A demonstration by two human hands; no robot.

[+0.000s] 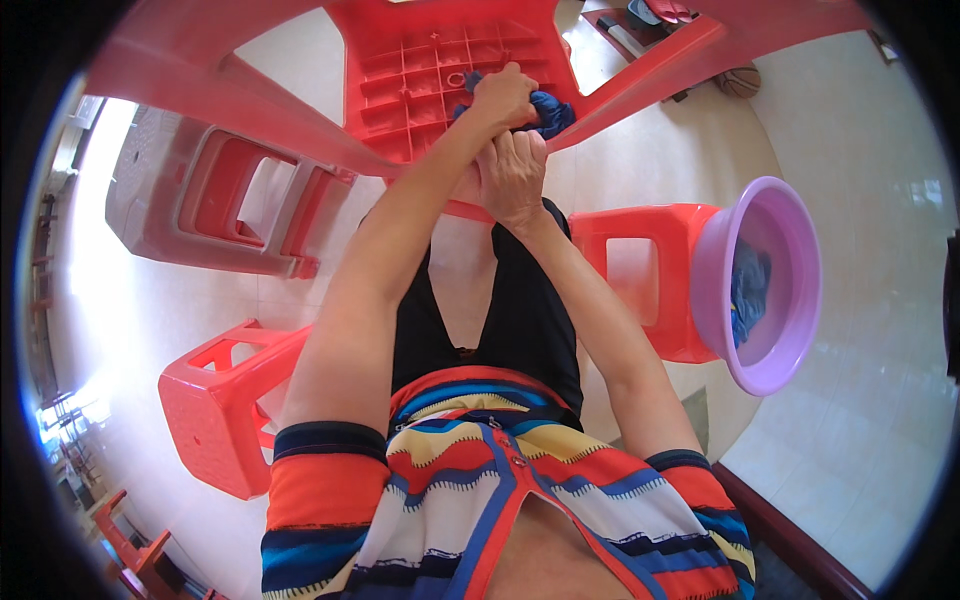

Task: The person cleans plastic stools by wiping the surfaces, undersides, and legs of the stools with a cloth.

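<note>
A red plastic stool (385,75) is in front of me with its ribbed underside facing me and its legs spreading to both sides. My left hand (505,97) is closed on a dark blue cloth (552,113) and presses it against the ribs. Part of the cloth shows left of the fingers and part to their right. Just nearer to me, my right hand (514,178) has its fingers curled over the stool's near edge. The fingertips of both hands are partly hidden.
At right a purple basin (788,355) holding a blue cloth (750,285) rests against or on another red stool (675,235). Stacked stools (160,190) lie on their side at left, with a red stool (215,420) nearer. A basketball (738,81) sits at the far right.
</note>
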